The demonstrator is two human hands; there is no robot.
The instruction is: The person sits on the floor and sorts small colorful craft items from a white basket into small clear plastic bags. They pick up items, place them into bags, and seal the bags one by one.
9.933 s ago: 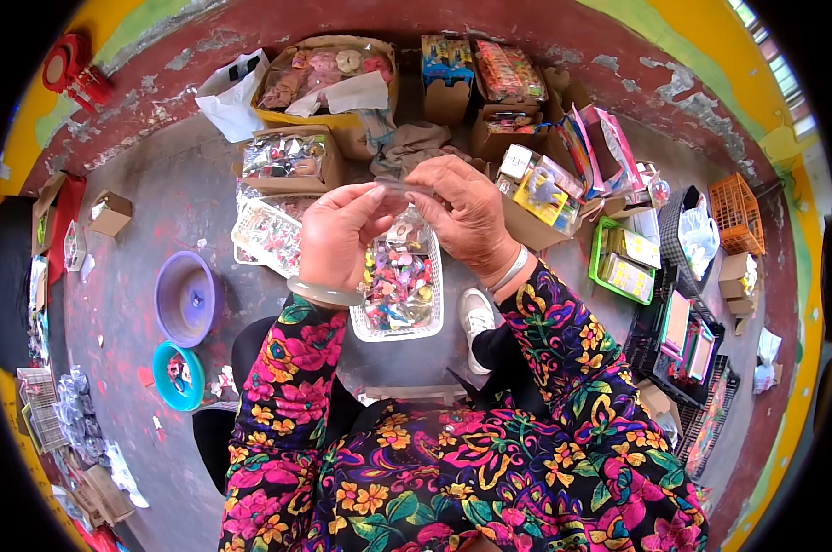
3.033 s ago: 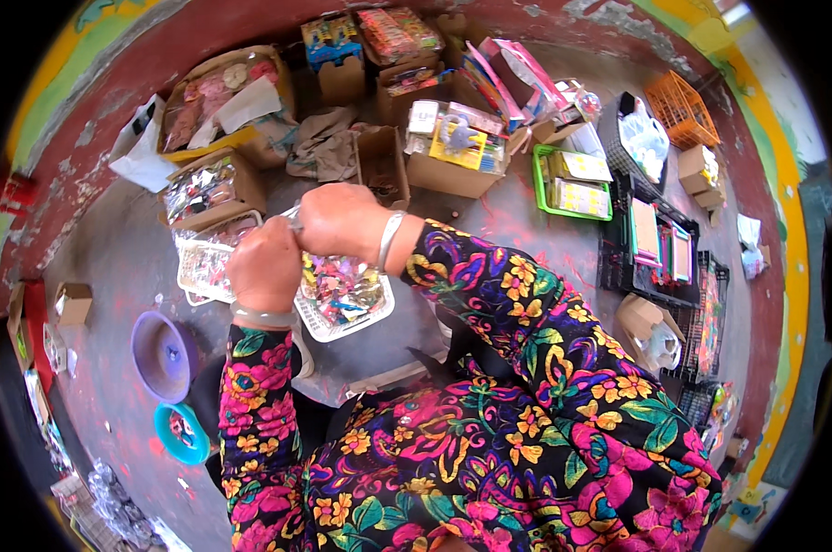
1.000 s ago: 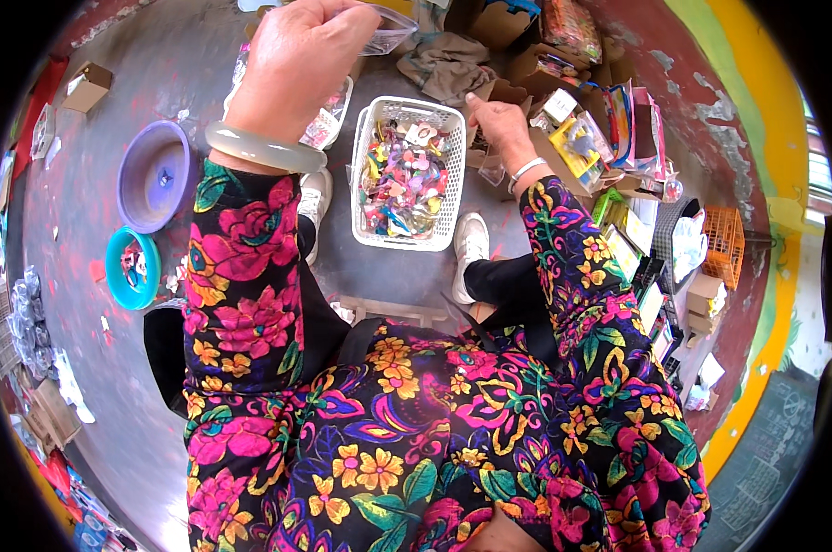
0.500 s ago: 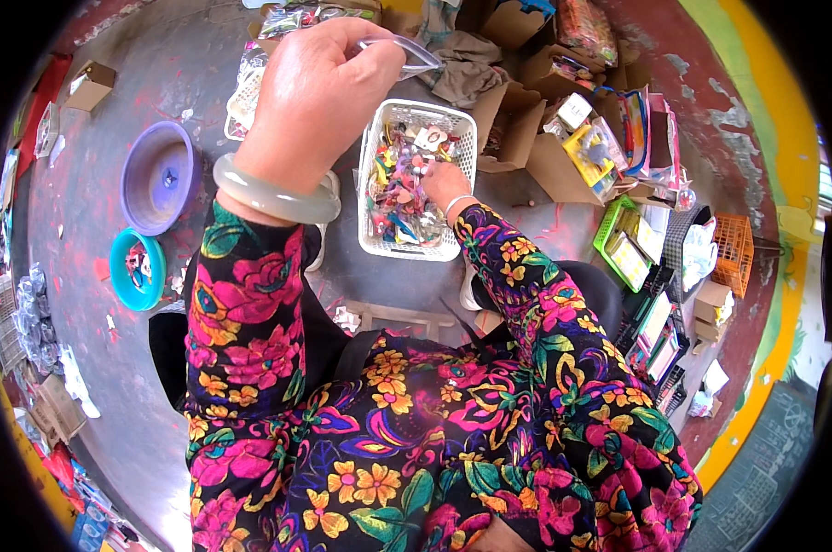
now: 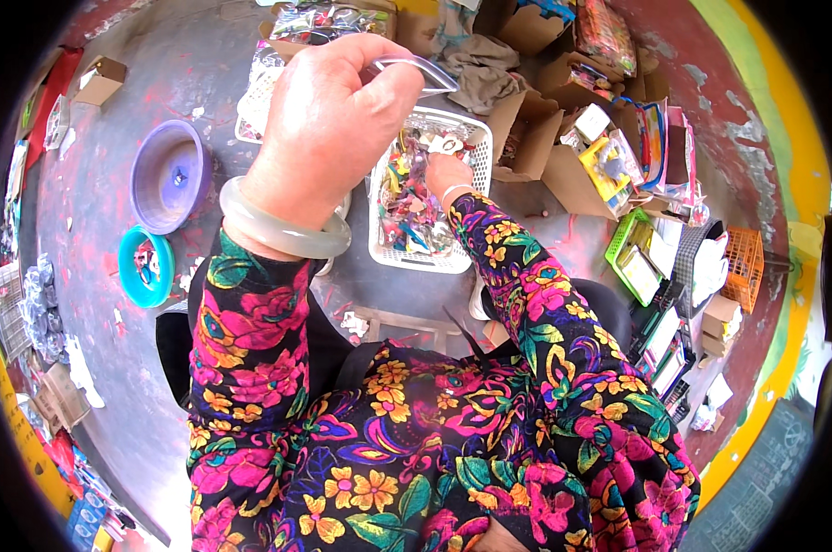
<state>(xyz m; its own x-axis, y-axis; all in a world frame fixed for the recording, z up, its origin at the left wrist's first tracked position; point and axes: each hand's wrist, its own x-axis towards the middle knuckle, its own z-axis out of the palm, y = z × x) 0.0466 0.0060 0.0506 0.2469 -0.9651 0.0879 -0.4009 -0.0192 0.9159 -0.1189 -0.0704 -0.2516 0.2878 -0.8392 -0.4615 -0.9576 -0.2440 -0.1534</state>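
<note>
My left hand (image 5: 352, 120), with a pale bangle at its wrist, is raised high and close to view. Its fingers are closed on a shiny, clear loop-shaped thing (image 5: 427, 75), whose exact kind I cannot make out. Farther down stands a white plastic basket (image 5: 422, 262) filled with many small colourful trinkets (image 5: 411, 198). My right hand (image 5: 451, 173) reaches into the basket's right side, its fingertips hidden among the trinkets. A pale flat piece (image 5: 446, 144) lies just beyond that hand.
On the left floor stand a purple basin (image 5: 196, 170) and a teal bowl (image 5: 124, 267) holding small pieces. Open cardboard boxes (image 5: 526, 133), a grey cloth (image 5: 480, 69) and a green tray (image 5: 621, 241) crowd the back and right. An orange crate (image 5: 744, 269) stands near the right wall.
My left hand stays raised with the clear loop, shifting slightly down and right in view. My right hand has moved a little farther in, toward the basket's far end.
</note>
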